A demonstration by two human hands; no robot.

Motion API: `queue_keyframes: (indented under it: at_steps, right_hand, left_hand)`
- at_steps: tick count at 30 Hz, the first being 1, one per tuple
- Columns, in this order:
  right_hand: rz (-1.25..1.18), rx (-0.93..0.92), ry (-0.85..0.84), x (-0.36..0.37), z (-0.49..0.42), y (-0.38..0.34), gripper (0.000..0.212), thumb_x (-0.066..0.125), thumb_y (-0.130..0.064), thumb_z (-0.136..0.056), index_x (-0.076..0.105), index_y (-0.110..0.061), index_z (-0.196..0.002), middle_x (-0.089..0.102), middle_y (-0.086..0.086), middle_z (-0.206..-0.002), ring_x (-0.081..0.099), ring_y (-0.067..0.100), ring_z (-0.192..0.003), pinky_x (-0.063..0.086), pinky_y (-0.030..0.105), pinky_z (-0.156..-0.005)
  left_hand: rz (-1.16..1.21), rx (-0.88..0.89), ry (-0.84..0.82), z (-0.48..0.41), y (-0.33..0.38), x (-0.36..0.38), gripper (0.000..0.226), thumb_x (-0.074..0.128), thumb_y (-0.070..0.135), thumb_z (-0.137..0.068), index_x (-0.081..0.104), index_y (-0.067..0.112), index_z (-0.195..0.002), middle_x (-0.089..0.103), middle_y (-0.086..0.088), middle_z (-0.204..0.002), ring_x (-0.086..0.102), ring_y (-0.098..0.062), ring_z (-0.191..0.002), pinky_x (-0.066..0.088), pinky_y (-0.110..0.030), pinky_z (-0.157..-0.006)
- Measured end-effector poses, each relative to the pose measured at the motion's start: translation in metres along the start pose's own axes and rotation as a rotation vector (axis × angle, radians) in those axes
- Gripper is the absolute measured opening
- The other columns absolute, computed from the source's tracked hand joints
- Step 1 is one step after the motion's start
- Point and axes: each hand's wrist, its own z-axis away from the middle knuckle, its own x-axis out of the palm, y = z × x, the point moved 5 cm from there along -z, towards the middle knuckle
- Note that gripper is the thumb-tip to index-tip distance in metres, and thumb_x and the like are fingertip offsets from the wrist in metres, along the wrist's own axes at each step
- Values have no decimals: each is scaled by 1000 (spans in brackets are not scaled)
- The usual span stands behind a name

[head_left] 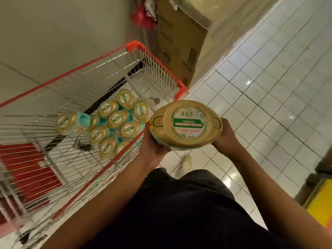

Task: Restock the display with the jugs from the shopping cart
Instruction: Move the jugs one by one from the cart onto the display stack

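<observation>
Dark garment (179, 203), person's own, fills the lower centre closest to the lens, with both bare forearms reaching forward from either side of it. Left hand (154, 150): cupped beneath the lower left edge of the jug (186, 124), palm up, grasping it; fingertips hidden under the body. Right hand (226, 137): wrapped around the jug's right side, grasping it; fingers out of sight behind it. Jug: one item, gold lid with round white-and-green label facing the camera, pale body just visible below the lid, carried in the air between the two hands, just to the right of the shopping cart (107, 53) and above the tiled floor (269, 105). Shoe (186, 163): light-coloured, blurred, on the tiles under the jug. Shopping cart: wire basket with red rim and red corner caps, at left; a red panel (27, 171) lies at its near end. Remaining jugs (117, 119): roughly ten, same gold lids and teal-tinted bodies, clustered upright against the cart's right wall near the middle, touching one another; one tipped jug (67, 123) lies on its side at the left of the group. Yellow object (319, 203): at the right edge, blurred. Cardboard boxes (177, 42): stacked beyond the cart's far corner. Red bag (142, 17): at the top, beside the boxes.
</observation>
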Motion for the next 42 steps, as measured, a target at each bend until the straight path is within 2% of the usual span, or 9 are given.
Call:
queue_keyframes:
  at_steps: [6, 12, 17, 22, 25, 30, 34, 39, 42]
  right_hand:
    - [49, 38, -5, -115, -15, 15, 7, 70, -27, -84, 77, -29, -85, 75, 0, -78, 69, 13, -68, 55, 27, -63]
    - [-6, 6, 5, -192, -63, 14, 27, 69, -23, -85, 76, -50, -86, 74, -20, -77, 67, -1, -68, 49, 10, -67]
    - [-20, 0, 21, -240, -134, 23, 15, 71, -27, -85, 76, -40, -87, 75, -14, -80, 68, 4, -72, 53, 18, -70]
    - [31, 14, -1, -286, -225, 28, 5, 70, -30, -82, 72, -34, -85, 73, -19, -76, 65, -1, -69, 50, 13, -69]
    - [26, 30, -10, -312, -282, 23, 8, 72, -31, -80, 74, -37, -83, 73, -17, -74, 64, 0, -70, 51, 19, -70]
    - [1, -35, -43, -338, -370, 2, 24, 74, -27, -82, 77, -50, -86, 75, -22, -79, 69, -2, -73, 52, 14, -71]
    - [39, -66, -98, -352, -436, 9, 21, 76, -14, -83, 74, -34, -90, 75, -19, -81, 68, -2, -76, 54, 15, -73]
    - [70, -84, -206, -348, -510, 25, 12, 75, -5, -80, 74, 2, -90, 75, 17, -86, 62, 10, -80, 57, 33, -74]
    - [42, -57, -309, -343, -544, 34, 12, 75, -12, -82, 77, -6, -93, 76, 14, -89, 65, 12, -84, 58, 36, -79]
  left_hand:
    - [-31, -21, -41, -49, -31, 102, 58, 34, 60, -108, 71, 21, -132, 69, -12, -134, 67, -32, -118, 45, -52, -104]
    - [-95, 0, -87, -103, -18, 174, 58, 25, 53, -112, 77, 29, -122, 71, -8, -132, 71, -29, -116, 54, -52, -99]
    - [-138, 22, -105, -162, 23, 222, 65, 23, 58, -110, 49, 16, -153, 58, -17, -149, 56, -36, -132, 38, -57, -113]
    - [-151, 59, -139, -237, 83, 272, 61, 23, 56, -111, 61, 15, -133, 75, -10, -119, 74, -26, -100, 61, -44, -75]
    - [-98, 80, -144, -270, 121, 305, 62, 27, 59, -110, 75, 22, -124, 70, -12, -132, 69, -31, -117, 53, -51, -99]
    - [-82, 139, -60, -310, 182, 347, 59, 27, 53, -112, 79, 26, -116, 72, -11, -127, 64, -33, -116, 51, -46, -97]
    - [65, 176, -62, -332, 213, 363, 68, 17, 59, -111, 77, 30, -124, 67, -9, -139, 64, -30, -127, 43, -54, -115]
    - [330, 224, 32, -358, 239, 370, 55, 23, 45, -115, 46, 16, -155, 53, -16, -154, 47, -39, -144, 32, -62, -121]
    - [420, 292, 132, -368, 251, 371, 49, 23, 35, -116, 56, 17, -148, 62, -16, -144, 56, -39, -136, 49, -63, -107]
